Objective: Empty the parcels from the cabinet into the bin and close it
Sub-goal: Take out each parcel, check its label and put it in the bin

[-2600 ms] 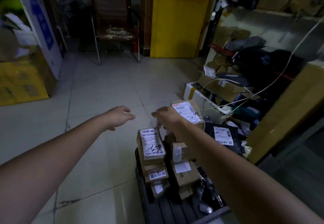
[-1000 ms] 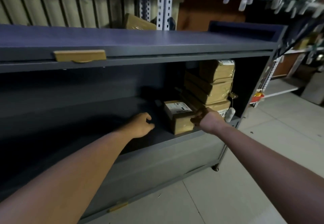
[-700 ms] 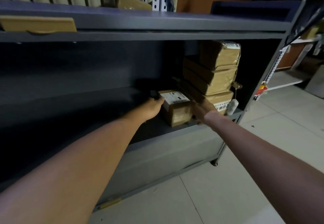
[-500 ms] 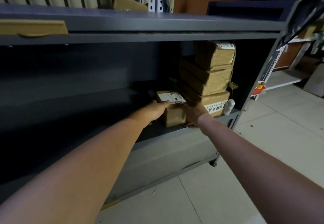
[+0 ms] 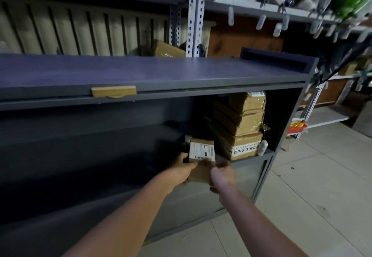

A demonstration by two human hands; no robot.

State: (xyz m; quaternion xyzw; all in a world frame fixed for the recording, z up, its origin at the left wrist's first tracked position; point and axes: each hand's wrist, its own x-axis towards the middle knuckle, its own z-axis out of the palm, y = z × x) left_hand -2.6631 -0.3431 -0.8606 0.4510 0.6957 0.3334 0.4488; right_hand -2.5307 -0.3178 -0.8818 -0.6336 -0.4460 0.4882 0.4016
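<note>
A small cardboard parcel (image 5: 202, 152) with a white label is held just in front of the cabinet's opening. My left hand (image 5: 182, 171) grips its left side and my right hand (image 5: 222, 173) grips its right side from below. The grey cabinet (image 5: 161, 75) stands open, its shelf dark and mostly bare on the left. At the shelf's right end a stack of three taped brown parcels (image 5: 240, 124) remains inside. The bin is not in view.
A wooden handle (image 5: 113, 91) sits on the cabinet's top front edge. Metal racking (image 5: 194, 15) with bags and hanging tags rises behind. Another box (image 5: 168, 49) lies behind the cabinet top. Tiled floor (image 5: 314, 186) spreads to the right.
I turned from the bin to the cabinet. Both hands reached in, closed on the small labelled parcel and drew it off the shelf toward me.
</note>
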